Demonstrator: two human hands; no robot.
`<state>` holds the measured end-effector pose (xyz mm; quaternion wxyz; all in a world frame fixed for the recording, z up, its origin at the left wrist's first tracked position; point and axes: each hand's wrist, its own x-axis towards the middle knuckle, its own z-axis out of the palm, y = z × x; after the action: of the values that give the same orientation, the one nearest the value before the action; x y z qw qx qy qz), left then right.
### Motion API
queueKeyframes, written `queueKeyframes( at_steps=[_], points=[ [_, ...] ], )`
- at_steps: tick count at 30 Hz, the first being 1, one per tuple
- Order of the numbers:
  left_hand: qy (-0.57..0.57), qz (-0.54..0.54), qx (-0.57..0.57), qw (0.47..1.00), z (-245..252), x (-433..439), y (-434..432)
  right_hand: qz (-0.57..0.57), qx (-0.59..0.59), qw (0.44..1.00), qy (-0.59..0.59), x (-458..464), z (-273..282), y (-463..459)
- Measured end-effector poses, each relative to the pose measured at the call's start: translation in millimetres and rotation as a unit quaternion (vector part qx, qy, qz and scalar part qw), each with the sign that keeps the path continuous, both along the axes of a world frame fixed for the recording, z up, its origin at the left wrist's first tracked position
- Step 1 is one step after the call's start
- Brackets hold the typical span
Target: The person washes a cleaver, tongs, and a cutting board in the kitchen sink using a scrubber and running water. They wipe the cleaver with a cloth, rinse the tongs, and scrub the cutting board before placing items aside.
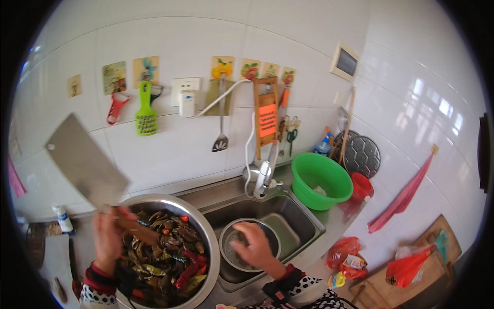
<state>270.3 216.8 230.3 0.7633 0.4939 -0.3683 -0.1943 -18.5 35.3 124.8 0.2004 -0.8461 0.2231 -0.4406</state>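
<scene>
A metal cleaver (90, 162) with a wooden handle is raised in my left hand (109, 235), its broad blade pointing up and left. Beneath its handle, a large steel basin (211, 243) holds dark, wet vegetable pieces (166, 247) with red and green peppers (189, 270) among them. My right hand (252, 245) hovers with spread fingers over a smaller steel bowl (278, 241); nothing shows in its grasp. That bowl stands in the stainless steel sink (305, 216), below a white faucet (263, 179).
A green plastic basin (322, 181) and a red container (362, 186) stand right of the sink. Graters and a slotted turner (220, 143) hang on the tiled wall. A white bottle (63, 220) is at the left; red plastic bags (343, 253) lie lower right, near wooden boards (386, 274).
</scene>
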Motion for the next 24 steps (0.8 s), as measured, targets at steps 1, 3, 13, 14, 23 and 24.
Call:
queueKeyframes(
  at_steps=[1, 3, 13, 14, 23, 24],
  points=[
    [0.015, 0.062, -0.026, 0.998, 1.5, 17.6, 4.8, -0.058, 0.021, 0.998, -0.008, -21.5, -22.3, -10.0],
    [0.022, 0.206, -0.019, 0.978, 5.0, 56.7, 16.1, -0.162, 0.068, 0.983, 0.048, -68.9, -68.3, -21.9],
    [-0.08, 0.228, -0.006, 0.97, -11.7, 158.2, 37.0, -0.305, -0.007, 0.926, 0.224, -146.2, -188.0, -15.9],
    [-0.065, 0.197, -0.02, 0.978, -13.6, 160.8, 37.7, -0.309, 0.006, 0.923, 0.23, -145.3, -187.7, -15.4],
    [-0.023, 0.106, -0.066, 0.992, -4.6, 131.6, 18.0, -0.313, -0.034, 0.927, 0.206, -142.4, -179.9, -12.7],
    [-0.019, 0.095, -0.089, 0.991, -4.9, 125.4, 15.8, -0.313, -0.033, 0.927, 0.206, -143.2, -181.8, -12.9]
  ],
)
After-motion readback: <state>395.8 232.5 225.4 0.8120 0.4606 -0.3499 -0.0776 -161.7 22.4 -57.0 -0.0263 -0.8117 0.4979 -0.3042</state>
